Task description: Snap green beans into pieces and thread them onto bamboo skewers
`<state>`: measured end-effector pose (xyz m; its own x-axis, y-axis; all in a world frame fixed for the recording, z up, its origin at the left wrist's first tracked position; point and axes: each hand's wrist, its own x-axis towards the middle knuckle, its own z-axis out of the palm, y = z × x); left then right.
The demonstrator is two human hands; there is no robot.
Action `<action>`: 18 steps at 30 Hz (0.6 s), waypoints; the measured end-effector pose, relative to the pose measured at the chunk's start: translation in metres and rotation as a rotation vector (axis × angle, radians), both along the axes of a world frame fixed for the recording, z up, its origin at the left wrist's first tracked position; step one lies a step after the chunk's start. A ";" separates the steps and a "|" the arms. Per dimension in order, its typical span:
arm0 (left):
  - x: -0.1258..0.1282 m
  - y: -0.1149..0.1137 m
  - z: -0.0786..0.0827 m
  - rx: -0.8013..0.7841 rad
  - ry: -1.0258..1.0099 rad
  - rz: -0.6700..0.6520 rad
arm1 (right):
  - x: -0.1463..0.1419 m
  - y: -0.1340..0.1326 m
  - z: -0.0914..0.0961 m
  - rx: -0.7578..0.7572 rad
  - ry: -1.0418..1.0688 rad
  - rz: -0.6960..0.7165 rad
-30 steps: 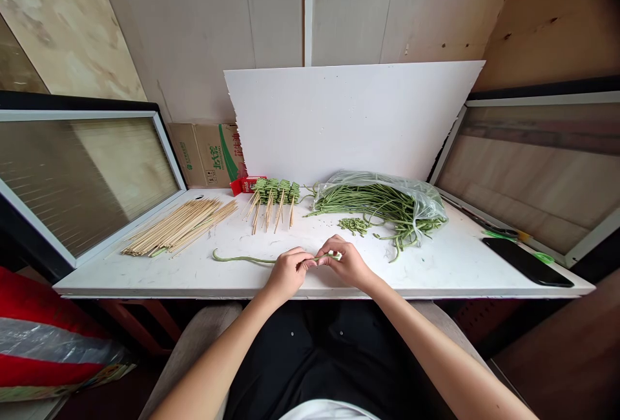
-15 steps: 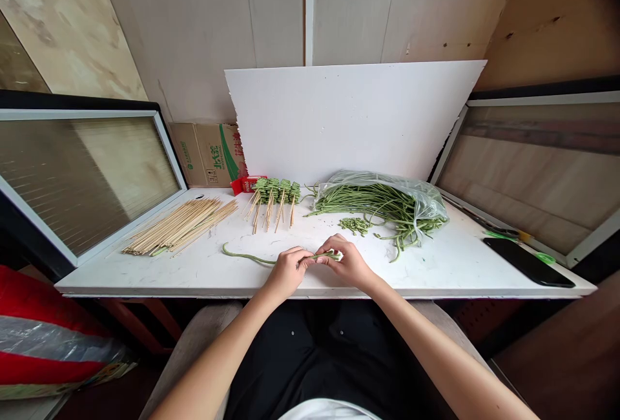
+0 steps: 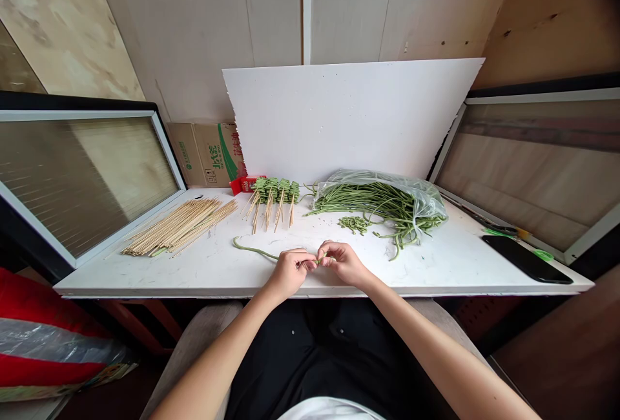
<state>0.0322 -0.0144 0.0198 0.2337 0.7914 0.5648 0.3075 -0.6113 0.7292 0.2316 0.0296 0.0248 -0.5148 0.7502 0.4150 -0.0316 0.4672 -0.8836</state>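
Tan bamboo skewers [image 3: 179, 226] lie heaped toward the left edge of the table [image 3: 436, 271], their near ends aimed at its front left corner. To the right, near the back edge, you have a red box [image 3: 248, 183], and just beside it bundles of skewered green beans [image 3: 277, 189], their bare sticks pointing forward.

In front of these, near the middle of the front edge, is your long bean [image 3: 255, 250]. Its free length lies left of your grip, running roughly along the front edge and slanting a little away from it toward a curved tip; your left hand [image 3: 291, 268] is the nearer to that tip. Your left thumb and fingers pinch the bean close to its right end. Your right hand [image 3: 343, 262], just beside, has thumb and forefinger closed on that end; how much bean is tucked inside, you cannot tell from here.

Farther right, a small pile of cut bean pieces [image 3: 353, 224] sits in front of an open plastic bag [image 3: 429, 197] of long green beans [image 3: 368, 200]. A black phone [image 3: 526, 258] lies near the front right corner.
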 end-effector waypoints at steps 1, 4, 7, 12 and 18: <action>0.001 0.000 0.000 -0.012 -0.016 -0.012 | 0.001 0.001 0.000 -0.028 0.024 0.034; 0.002 0.001 0.001 -0.060 -0.052 -0.040 | 0.002 0.001 0.001 -0.081 0.071 0.068; 0.001 0.000 0.004 -0.129 -0.057 -0.059 | -0.002 -0.002 0.002 -0.061 0.071 0.040; -0.005 0.001 0.008 -0.312 -0.090 -0.153 | -0.007 0.001 0.003 0.010 0.059 0.008; -0.016 0.008 0.006 -0.371 -0.077 -0.089 | 0.025 0.022 0.018 0.251 -0.096 -0.263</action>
<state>0.0158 -0.0067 0.0254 0.2790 0.9238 0.2623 0.2007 -0.3233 0.9248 0.2564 0.0512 0.0432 -0.3640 0.7430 0.5616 0.1956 0.6505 -0.7339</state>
